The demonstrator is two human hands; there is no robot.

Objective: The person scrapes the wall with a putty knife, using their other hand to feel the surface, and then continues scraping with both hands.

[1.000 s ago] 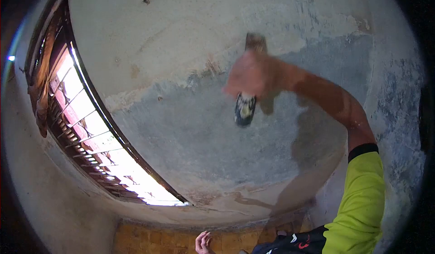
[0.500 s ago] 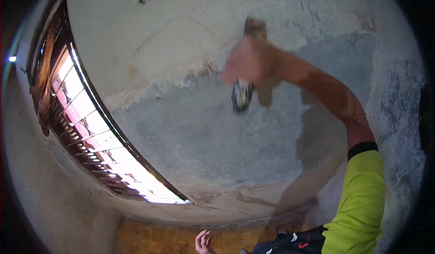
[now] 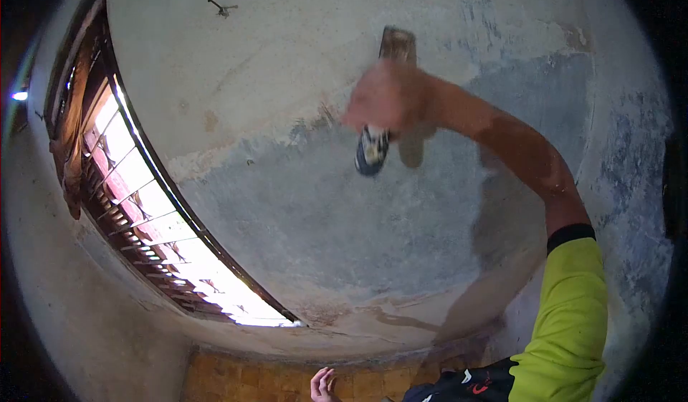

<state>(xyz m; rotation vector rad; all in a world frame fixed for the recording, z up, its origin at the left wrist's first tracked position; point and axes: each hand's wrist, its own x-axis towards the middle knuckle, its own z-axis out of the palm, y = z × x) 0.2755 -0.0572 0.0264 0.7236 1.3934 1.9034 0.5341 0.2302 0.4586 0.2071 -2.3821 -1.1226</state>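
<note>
My right hand (image 3: 393,97) is wrapped around a wall scraper (image 3: 372,152) and holds it up against the wall. The scraper's dark handle with light markings sticks out below my fist, while its flat, brownish blade (image 3: 399,44) points upward above the knuckles. Behind it the wall (image 3: 344,208) has a pale upper coat and a worn blue-grey patch with a ragged border. Down at the bottom edge, my left hand (image 3: 322,385) shows only in part, with loosely bent fingers and nothing visible in them.
On the left is a bright barred window (image 3: 154,208) with a brown cloth or wood piece (image 3: 72,144) hanging beside it. A metal hook (image 3: 222,8) juts from the upper wall. Yellowish-brown floor tiles (image 3: 244,377) lie below. A side wall (image 3: 631,158) rises at right.
The scraper's handle end has swung slightly left and the blade now looks sharper. My right hand has shifted a little left; my left hand stays nearly in place.
</note>
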